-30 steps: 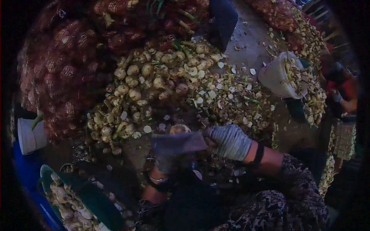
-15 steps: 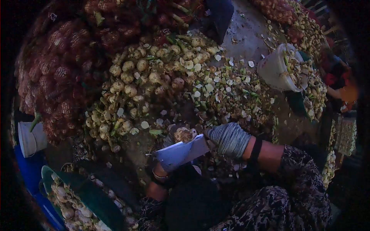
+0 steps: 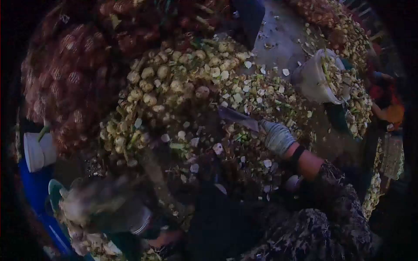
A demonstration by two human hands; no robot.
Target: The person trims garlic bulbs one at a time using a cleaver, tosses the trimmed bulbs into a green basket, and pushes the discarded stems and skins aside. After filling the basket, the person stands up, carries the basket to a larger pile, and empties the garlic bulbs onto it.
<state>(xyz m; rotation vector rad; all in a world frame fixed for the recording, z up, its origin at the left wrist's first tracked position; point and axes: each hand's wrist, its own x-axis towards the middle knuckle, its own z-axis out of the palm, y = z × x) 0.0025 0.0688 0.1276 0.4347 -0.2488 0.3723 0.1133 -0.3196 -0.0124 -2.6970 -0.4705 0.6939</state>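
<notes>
My right hand (image 3: 278, 138), in a grey striped glove, is closed around the handle of a broad-bladed knife (image 3: 237, 117). The blade points left above a heap of cut white slices and green stem bits (image 3: 239, 93). At the lower left, my left hand (image 3: 106, 202) is smeared by motion over a green basket (image 3: 54, 191). Pale bulbs that look like garlic (image 3: 82, 243) fill that basket. The left fingers and anything in them cannot be made out. A pile of untrimmed bulbs with stems (image 3: 150, 85) lies ahead of my hands.
Red mesh sacks of bulbs (image 3: 65, 82) stand at the upper left. A white bucket (image 3: 39, 152) is below them, beside something blue (image 3: 32, 187). To the right, a tilted white bucket (image 3: 311, 80) spills scraps. Another person's arm (image 3: 381, 112) shows at the far right.
My left hand has swung from the middle down left to the basket; the bulb it held is no longer distinguishable. My right hand has moved the knife up and slightly right, away from the left hand.
</notes>
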